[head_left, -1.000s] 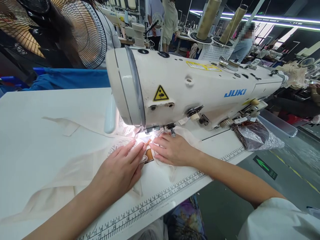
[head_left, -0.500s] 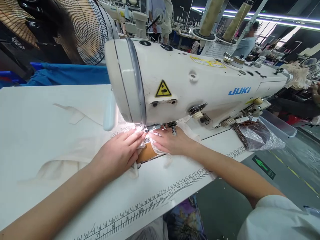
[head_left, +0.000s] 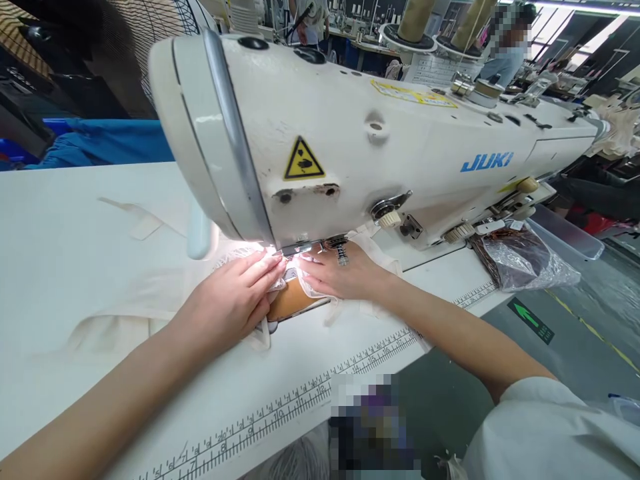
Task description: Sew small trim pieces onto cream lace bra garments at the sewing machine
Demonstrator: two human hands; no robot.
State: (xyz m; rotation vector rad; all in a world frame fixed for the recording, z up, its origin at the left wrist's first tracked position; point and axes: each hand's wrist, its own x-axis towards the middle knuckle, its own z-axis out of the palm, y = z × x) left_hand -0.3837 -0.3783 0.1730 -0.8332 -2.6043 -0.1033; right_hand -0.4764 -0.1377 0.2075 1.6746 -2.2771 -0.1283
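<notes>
My left hand (head_left: pixel 233 287) lies flat on pale lace-edged fabric (head_left: pixel 237 253), its fingers stretched together towards the lit needle area of a white sewing machine (head_left: pixel 360 153). On the other side of the needle area, my right hand (head_left: pixel 345 270) rests with fingers extended over the same pale cloth, partly behind the machine's metal parts. Between the hands shows an orange-brown plate (head_left: pixel 290 300) set in the table. Both sets of fingertips are close to the presser area; the needle itself cannot be made out. Loose cream cloth (head_left: pixel 117 330) spreads left of my left hand.
The white table (head_left: pixel 60 233) has a printed ruler (head_left: pixel 280 419) along its front edge. A plastic bag of dark material (head_left: pixel 525 260) lies at the right, beside a clear bin (head_left: pixel 570 230). A fan (head_left: pixel 155 40) stands behind left; other people are in the background.
The camera view has shifted, so the machine head looks larger and farther left. Both hands stay on the fabric in nearly the same pose.
</notes>
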